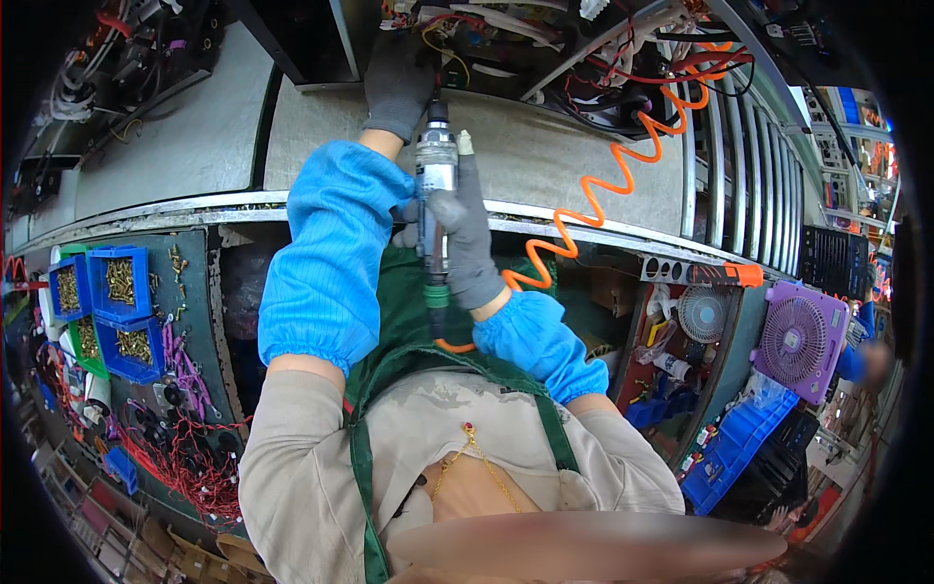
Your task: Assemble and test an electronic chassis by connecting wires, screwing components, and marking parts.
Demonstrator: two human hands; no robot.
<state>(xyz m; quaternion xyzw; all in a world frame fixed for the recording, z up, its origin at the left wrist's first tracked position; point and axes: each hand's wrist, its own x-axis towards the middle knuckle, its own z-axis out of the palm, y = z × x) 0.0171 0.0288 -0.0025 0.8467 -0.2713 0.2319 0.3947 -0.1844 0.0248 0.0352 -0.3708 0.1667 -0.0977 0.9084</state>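
My right hand (464, 229), in a grey glove with a pale, worn fingertip, is wrapped round a silver pneumatic screwdriver (437, 173). One finger lies stretched along the tool's body. The screwdriver's front end points away from me, into an open metal-framed unit with wiring (496, 29). An orange coiled air hose (586, 200) runs from the tool's rear end to the upper right. My left hand (399, 90), also in a grey glove, reaches into the unit just left of the screwdriver's tip. Its fingers are lost in the dark there, so what it touches is hidden.
Blue bins of brass-coloured screws (121, 280) stand on the left bench, near red wires (185, 467) and purple cables (178, 365). Metal rollers (739, 175) lie at the right, with a purple fan (800, 336) beyond. Another wired unit (136, 68) sits upper left.
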